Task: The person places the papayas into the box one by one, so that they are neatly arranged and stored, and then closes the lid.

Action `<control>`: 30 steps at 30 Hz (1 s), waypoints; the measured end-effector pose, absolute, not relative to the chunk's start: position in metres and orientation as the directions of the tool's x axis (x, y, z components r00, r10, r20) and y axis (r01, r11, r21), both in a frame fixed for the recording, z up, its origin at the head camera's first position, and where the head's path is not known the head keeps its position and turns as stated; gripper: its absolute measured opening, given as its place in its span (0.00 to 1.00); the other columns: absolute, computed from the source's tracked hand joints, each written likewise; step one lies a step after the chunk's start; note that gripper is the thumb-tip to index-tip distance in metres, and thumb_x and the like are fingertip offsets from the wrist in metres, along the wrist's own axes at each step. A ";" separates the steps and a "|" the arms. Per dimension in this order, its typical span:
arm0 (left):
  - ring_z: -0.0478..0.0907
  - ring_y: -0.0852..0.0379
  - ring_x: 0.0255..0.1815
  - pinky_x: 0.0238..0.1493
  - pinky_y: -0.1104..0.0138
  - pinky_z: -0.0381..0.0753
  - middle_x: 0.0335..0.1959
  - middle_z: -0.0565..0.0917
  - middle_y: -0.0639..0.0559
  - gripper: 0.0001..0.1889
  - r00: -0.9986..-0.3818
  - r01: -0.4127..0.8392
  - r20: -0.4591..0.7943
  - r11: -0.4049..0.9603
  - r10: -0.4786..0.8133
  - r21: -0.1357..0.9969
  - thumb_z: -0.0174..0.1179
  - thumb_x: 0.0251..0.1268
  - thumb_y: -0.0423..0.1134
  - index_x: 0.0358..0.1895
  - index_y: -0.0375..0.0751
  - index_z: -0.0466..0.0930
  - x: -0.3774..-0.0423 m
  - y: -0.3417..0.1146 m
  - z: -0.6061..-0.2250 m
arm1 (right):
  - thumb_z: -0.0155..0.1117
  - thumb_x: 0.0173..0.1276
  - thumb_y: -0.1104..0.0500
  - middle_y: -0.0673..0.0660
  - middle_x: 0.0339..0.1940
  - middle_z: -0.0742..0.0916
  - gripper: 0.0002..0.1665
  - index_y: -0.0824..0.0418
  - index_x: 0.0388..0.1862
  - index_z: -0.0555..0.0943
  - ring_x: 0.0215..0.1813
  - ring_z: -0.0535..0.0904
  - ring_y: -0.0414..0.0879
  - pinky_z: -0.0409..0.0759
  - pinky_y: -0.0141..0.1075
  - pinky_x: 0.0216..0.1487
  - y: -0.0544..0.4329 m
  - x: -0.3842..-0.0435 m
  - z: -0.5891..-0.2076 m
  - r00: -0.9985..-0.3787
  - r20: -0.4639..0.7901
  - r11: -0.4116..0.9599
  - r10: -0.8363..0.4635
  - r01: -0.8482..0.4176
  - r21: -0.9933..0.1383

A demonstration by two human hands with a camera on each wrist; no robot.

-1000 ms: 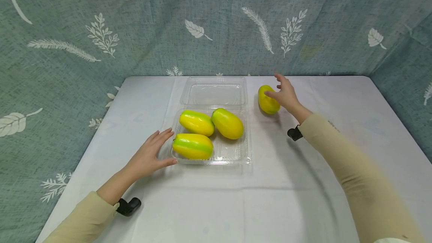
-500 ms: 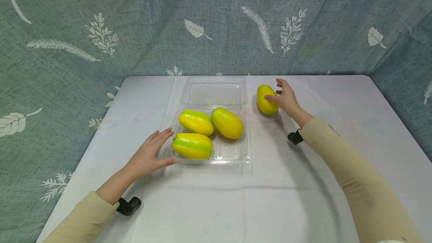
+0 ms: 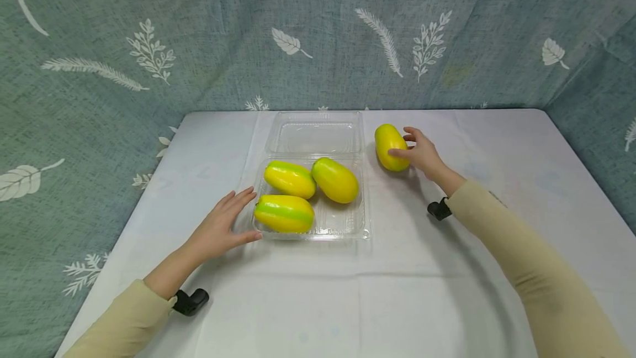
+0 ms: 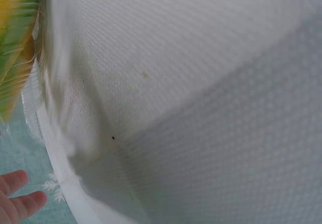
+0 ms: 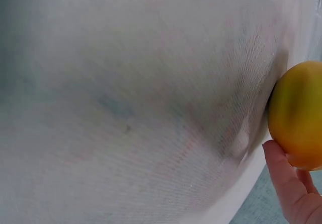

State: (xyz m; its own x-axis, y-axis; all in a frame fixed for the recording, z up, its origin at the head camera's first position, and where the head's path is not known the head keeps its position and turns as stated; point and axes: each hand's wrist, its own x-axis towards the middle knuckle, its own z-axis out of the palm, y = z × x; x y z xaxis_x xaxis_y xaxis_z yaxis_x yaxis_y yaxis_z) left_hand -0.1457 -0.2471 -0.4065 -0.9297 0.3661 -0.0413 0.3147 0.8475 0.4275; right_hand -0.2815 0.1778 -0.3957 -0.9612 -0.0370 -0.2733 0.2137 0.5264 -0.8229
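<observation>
In the head view, my right hand [image 3: 422, 153] is at the right side of an oblong, glossy yellow fruit [image 3: 390, 148] on the table. The thumb lies over the fruit's near side, and the bent fingers are at its right edge. The right wrist view shows a fingertip [image 5: 271, 146] against this fruit [image 5: 299, 113]. Three similar yellow-green fruits lie in a clear plastic clamshell box [image 3: 343, 231], one of them [image 3: 284, 214] at the front left. My left hand [image 3: 218, 231] is spread at the box's front left corner. Whether it touches the box I cannot tell.
The box's clear lid [image 3: 318, 137] lies opened back, away from me. A white cloth [image 3: 308, 303] covers the table. Behind it hangs a green-grey curtain [image 3: 318, 43] with white leaf prints. Each wrist carries a small black camera [image 3: 191, 303].
My right hand has come down onto the fruit's right side, and that fruit has shifted slightly left. My left hand and the boxed fruits have stayed in place.
</observation>
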 end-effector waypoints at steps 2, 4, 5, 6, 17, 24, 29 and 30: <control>0.46 0.34 0.70 0.61 0.35 0.52 0.72 0.54 0.46 0.45 -0.930 0.313 -0.042 0.848 0.365 0.427 0.64 0.50 0.57 0.70 0.44 0.55 -0.146 -0.247 -0.407 | 0.63 0.61 0.51 0.63 0.70 0.61 0.48 0.58 0.73 0.49 0.66 0.61 0.59 0.65 0.49 0.65 0.177 -0.280 -0.397 -0.960 -0.276 0.546 -0.049 0.205 -0.812; 0.46 0.35 0.70 0.61 0.35 0.52 0.72 0.54 0.46 0.45 -0.931 0.312 -0.042 0.849 0.364 0.427 0.64 0.50 0.57 0.70 0.44 0.55 -0.145 -0.247 -0.407 | 0.63 0.61 0.50 0.63 0.70 0.61 0.47 0.58 0.72 0.51 0.65 0.62 0.59 0.66 0.49 0.64 0.177 -0.279 -0.398 -0.960 -0.272 0.563 -0.063 0.191 -0.804; 0.46 0.35 0.70 0.61 0.35 0.52 0.72 0.54 0.46 0.45 -0.931 0.312 -0.043 0.849 0.364 0.427 0.64 0.50 0.57 0.70 0.44 0.55 -0.145 -0.247 -0.407 | 0.63 0.61 0.50 0.63 0.70 0.62 0.46 0.59 0.72 0.52 0.65 0.62 0.59 0.67 0.49 0.63 0.177 -0.278 -0.398 -0.961 -0.269 0.570 -0.068 0.183 -0.801; 0.46 0.35 0.70 0.61 0.35 0.52 0.72 0.54 0.46 0.45 -0.931 0.312 -0.043 0.849 0.364 0.426 0.64 0.50 0.57 0.70 0.44 0.55 -0.145 -0.247 -0.407 | 0.63 0.61 0.50 0.64 0.69 0.62 0.46 0.59 0.71 0.53 0.64 0.63 0.59 0.67 0.49 0.62 0.177 -0.277 -0.399 -0.962 -0.263 0.576 -0.073 0.175 -0.798; 0.46 0.35 0.70 0.61 0.35 0.51 0.72 0.54 0.46 0.45 -0.930 0.311 -0.050 0.851 0.364 0.422 0.64 0.50 0.57 0.70 0.44 0.55 -0.145 -0.246 -0.405 | 0.65 0.59 0.51 0.65 0.66 0.65 0.44 0.61 0.68 0.56 0.58 0.66 0.58 0.71 0.48 0.57 0.175 -0.270 -0.403 -0.974 -0.211 0.582 -0.087 0.122 -0.804; 0.46 0.35 0.70 0.62 0.36 0.51 0.72 0.54 0.46 0.45 -0.930 0.311 -0.052 0.852 0.365 0.420 0.64 0.50 0.57 0.70 0.44 0.55 -0.145 -0.245 -0.405 | 0.65 0.59 0.52 0.65 0.65 0.67 0.43 0.62 0.67 0.56 0.55 0.68 0.57 0.72 0.47 0.54 0.176 -0.265 -0.406 -0.984 -0.157 0.560 -0.086 0.082 -0.824; 0.47 0.34 0.70 0.62 0.36 0.51 0.72 0.54 0.45 0.45 -0.929 0.312 -0.050 0.849 0.366 0.425 0.65 0.50 0.56 0.69 0.43 0.55 -0.145 -0.245 -0.404 | 0.65 0.59 0.53 0.65 0.65 0.66 0.43 0.62 0.67 0.56 0.57 0.67 0.58 0.71 0.48 0.56 0.177 -0.263 -0.406 -0.985 -0.156 0.552 -0.078 0.088 -0.829; 0.47 0.34 0.70 0.62 0.36 0.51 0.72 0.54 0.45 0.45 -0.929 0.312 -0.049 0.849 0.366 0.426 0.65 0.50 0.56 0.69 0.43 0.55 -0.145 -0.245 -0.403 | 0.65 0.58 0.53 0.65 0.66 0.66 0.43 0.62 0.67 0.56 0.57 0.67 0.58 0.71 0.48 0.56 0.178 -0.263 -0.406 -0.984 -0.161 0.551 -0.075 0.093 -0.830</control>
